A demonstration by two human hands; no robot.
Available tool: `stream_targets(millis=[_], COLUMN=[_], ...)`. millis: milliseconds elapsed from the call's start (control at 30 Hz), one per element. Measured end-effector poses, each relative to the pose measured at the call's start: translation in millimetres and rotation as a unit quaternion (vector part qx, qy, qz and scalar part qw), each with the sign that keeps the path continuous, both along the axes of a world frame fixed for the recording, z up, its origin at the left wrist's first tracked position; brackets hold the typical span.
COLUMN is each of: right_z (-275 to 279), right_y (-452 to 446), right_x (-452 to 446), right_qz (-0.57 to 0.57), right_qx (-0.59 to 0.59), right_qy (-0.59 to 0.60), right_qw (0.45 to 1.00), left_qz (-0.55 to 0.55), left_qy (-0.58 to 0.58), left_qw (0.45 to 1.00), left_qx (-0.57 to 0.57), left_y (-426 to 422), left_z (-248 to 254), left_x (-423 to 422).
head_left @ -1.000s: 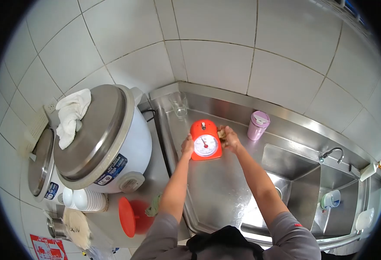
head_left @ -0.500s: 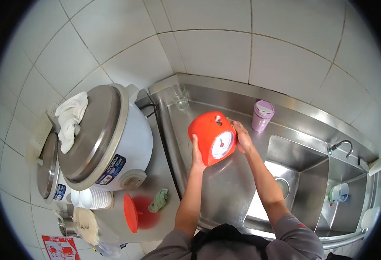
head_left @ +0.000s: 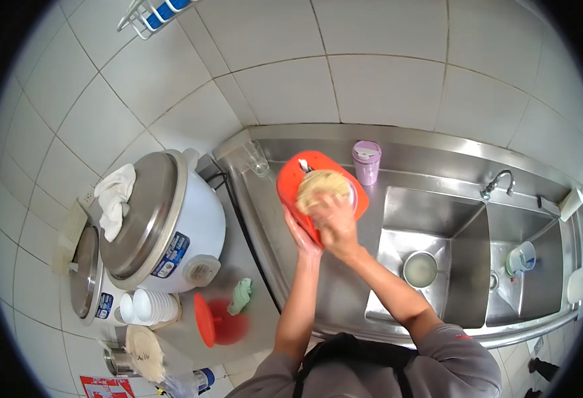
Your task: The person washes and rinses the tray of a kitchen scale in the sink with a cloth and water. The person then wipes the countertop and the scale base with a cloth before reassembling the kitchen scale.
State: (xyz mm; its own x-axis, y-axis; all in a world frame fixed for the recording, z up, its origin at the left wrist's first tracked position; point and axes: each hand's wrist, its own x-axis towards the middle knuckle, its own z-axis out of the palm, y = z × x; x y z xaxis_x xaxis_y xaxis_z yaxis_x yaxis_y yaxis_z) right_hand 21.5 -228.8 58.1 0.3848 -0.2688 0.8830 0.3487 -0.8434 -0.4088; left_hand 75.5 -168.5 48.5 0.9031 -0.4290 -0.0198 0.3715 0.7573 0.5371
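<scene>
A red kitchen scale (head_left: 293,178) with a white round dial is held tilted above the metal counter (head_left: 265,205). My left hand (head_left: 300,233) grips it along its lower left side. Pressed to the dial side is a pale yellow cloth (head_left: 324,184), bunched up and blurred by motion. My right hand (head_left: 333,215) is closed on that cloth, covering most of the dial. Just beyond the scale stands a lilac lidded cup (head_left: 367,163).
To the right is a double sink (head_left: 467,265) with a metal bowl (head_left: 421,270) and a faucet (head_left: 500,184). A glass (head_left: 257,159) is at the back left. On the left are a large rice cooker (head_left: 202,219), stacked white cups (head_left: 153,306), a red lid (head_left: 204,320) and a green cloth (head_left: 241,296).
My right hand has moved from the scale's right side onto its dial, bringing the yellow cloth into plain sight. The scale has shifted slightly, and the whole view has turned a little.
</scene>
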Motion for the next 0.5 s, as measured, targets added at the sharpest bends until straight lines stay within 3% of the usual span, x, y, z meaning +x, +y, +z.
stream_targets(millis=[67,167,267,333,433,500], right_z=[1,-16,-16,-12,41,64], right_y=[10,2,-23,-41,-57,-56], right_x=[-22,-60,-93,-99,-105,-100], right_qz=[0.04,0.085,0.064,0.006,-0.054,-0.046], right_qx=[-0.061,-0.199,-0.218,-0.211,-0.062,-0.027], right_qy=[0.064,0.051,0.071,0.03,-0.01,-0.052], right_qw=[0.995,0.975,0.971,0.977,0.997,0.997], left_qz=[-0.063,-0.085,-0.052,-0.075,-0.099,-0.089], left_qy=[-0.021,-0.004,-0.038,-0.053,-0.065,-0.068], left_qw=[0.997,0.991,0.993,0.989,0.985,0.986], left_qx=[-0.042,-0.105,-0.1,-0.114,-0.123,-0.121], left_y=[5,4,8,12,12,8], left_z=[-12,-2,22,26,44,48], left_x=[-3,-12,-31,-38,-53,-65])
